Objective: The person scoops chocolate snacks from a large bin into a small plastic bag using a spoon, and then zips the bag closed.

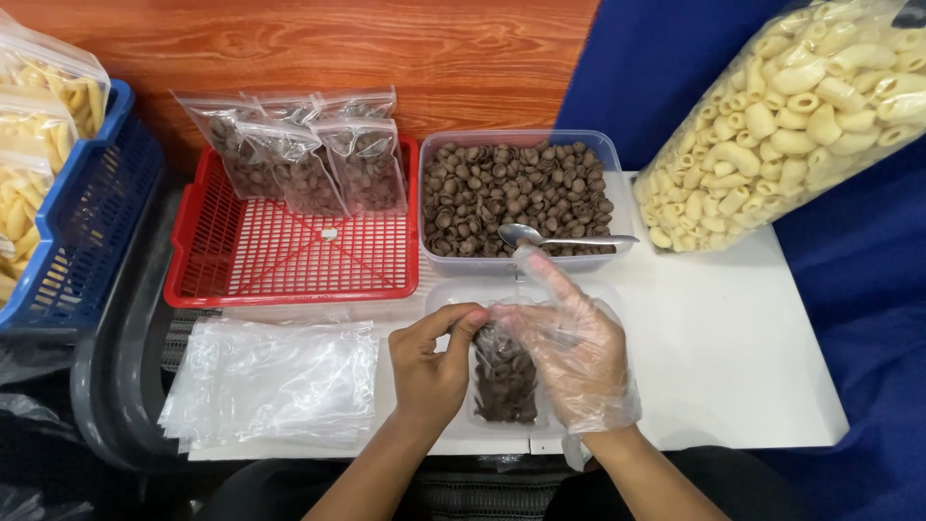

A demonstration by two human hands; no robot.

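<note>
A small clear bag (pixel 503 371) filled with brown pieces is pinched at its top edge between the bare left hand (pixel 431 371) and the right hand (pixel 569 352), which is covered by a clear plastic glove; the bag is held just above the white tabletop (pixel 733 357). Directly behind it, a clear tub (pixel 518 193) of the same brown pieces is seen with a metal spoon (pixel 559 236) laid across its near rim. Filled bags (pixel 309 159) are leaned in a red basket (pixel 289 256), and empty bags (pixel 275 381) are stacked left of the hands.

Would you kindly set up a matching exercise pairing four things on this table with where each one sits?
Things:
1. spoon
2. filled small bags
3. empty bags
4. big pasta bag

Places:
A. far right, leaning
B. in the red tray
C. across the clear tub of brown pieces
D. stacked left of the hands

Pairs: 1-C, 2-B, 3-D, 4-A
</note>
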